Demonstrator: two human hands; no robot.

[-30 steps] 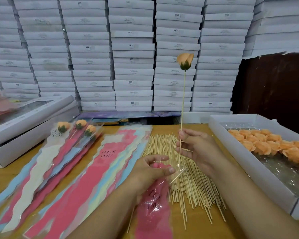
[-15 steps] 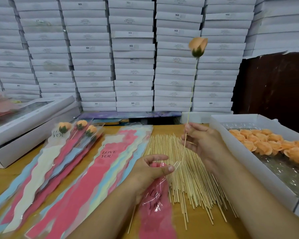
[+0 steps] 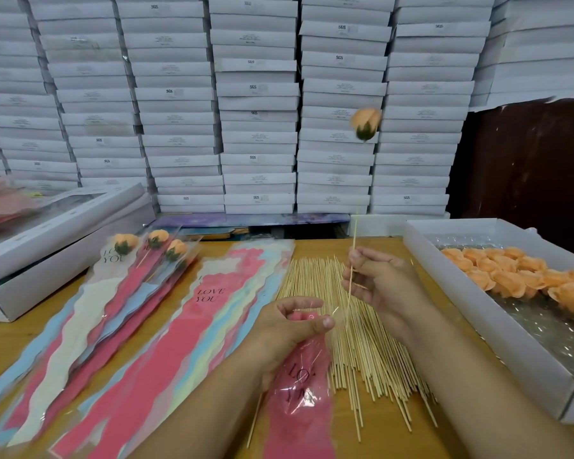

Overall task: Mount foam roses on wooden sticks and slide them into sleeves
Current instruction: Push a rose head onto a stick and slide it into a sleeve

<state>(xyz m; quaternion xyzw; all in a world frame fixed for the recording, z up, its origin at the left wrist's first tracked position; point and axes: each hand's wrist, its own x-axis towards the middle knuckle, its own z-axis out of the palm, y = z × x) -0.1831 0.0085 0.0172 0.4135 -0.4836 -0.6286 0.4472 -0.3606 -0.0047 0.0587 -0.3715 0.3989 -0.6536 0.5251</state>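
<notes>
**While stick meets sleeve**

Pinching a thin stick (image 3: 352, 260) in right hand (image 3: 383, 286), orange foam rose (image 3: 366, 123) blurred high above. Holding open a pink sleeve (image 3: 300, 389) with left hand (image 3: 289, 336), thumb and fingers curled at its mouth. Loose sticks (image 3: 352, 352) between both hands on counter (image 3: 0, 346).

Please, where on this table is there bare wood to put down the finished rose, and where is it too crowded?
Bare table shows behind the loose sticks, and at the left edge between the white box and the filled sleeves. The middle is crowded: empty sleeves, sticks, both hands, the rose tray.
</notes>
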